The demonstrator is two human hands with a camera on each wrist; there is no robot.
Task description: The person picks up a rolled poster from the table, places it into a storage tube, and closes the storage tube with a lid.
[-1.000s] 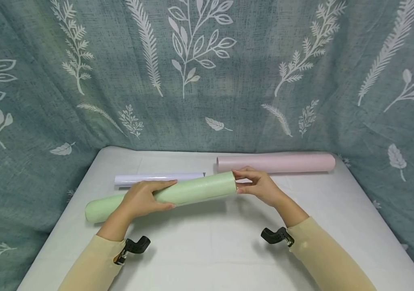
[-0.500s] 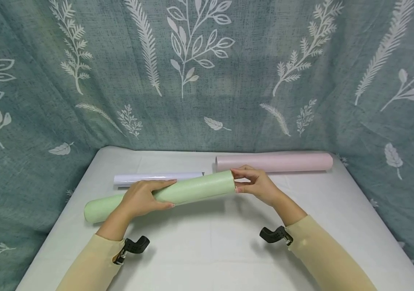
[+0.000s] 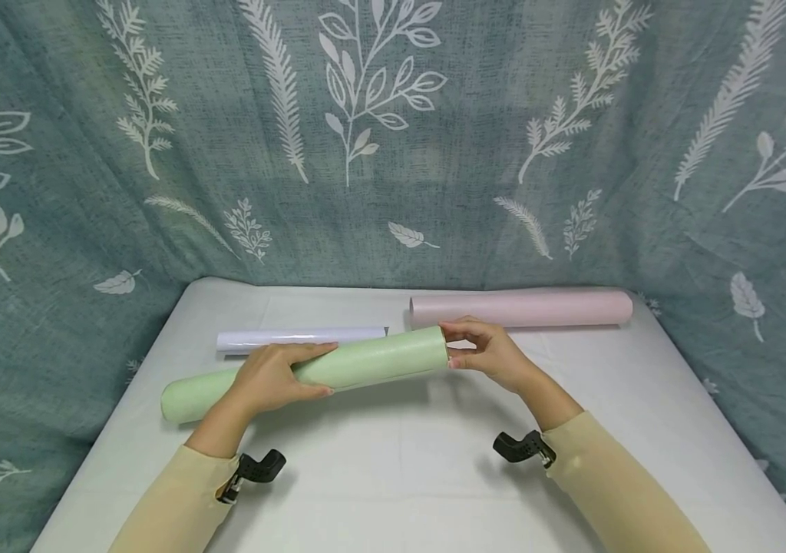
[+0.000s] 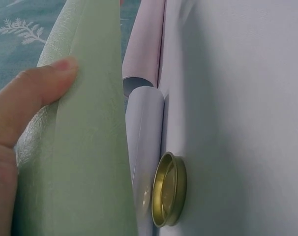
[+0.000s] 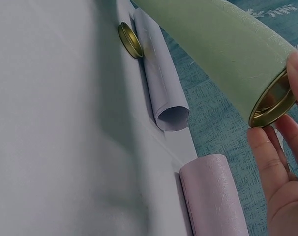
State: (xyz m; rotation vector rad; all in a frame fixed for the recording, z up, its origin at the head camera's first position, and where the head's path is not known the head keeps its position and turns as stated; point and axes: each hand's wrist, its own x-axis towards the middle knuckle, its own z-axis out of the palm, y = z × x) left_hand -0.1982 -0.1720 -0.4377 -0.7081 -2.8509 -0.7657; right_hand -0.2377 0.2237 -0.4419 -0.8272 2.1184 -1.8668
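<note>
Left hand [image 3: 265, 380]: fingers and thumb curled round the green tube [image 3: 382, 359]. Right hand [image 3: 493, 357]: digits bent, pinching the gold-coloured metal cap [image 5: 274, 101] at the tube's right end. Tube tilted over the white tablecloth [image 3: 400, 476], right end raised. A second cap [image 4: 177, 191] stands on edge beside the pale lilac tube [image 3: 303, 336]; pink tube [image 3: 524, 309] behind.

The tube [image 3: 365, 363] is pale green — the curtain [image 3: 476, 146] teal, white-leafed.

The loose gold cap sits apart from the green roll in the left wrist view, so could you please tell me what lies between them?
In the left wrist view, the whitish roll shows between the gold cap and the green roll.
</note>
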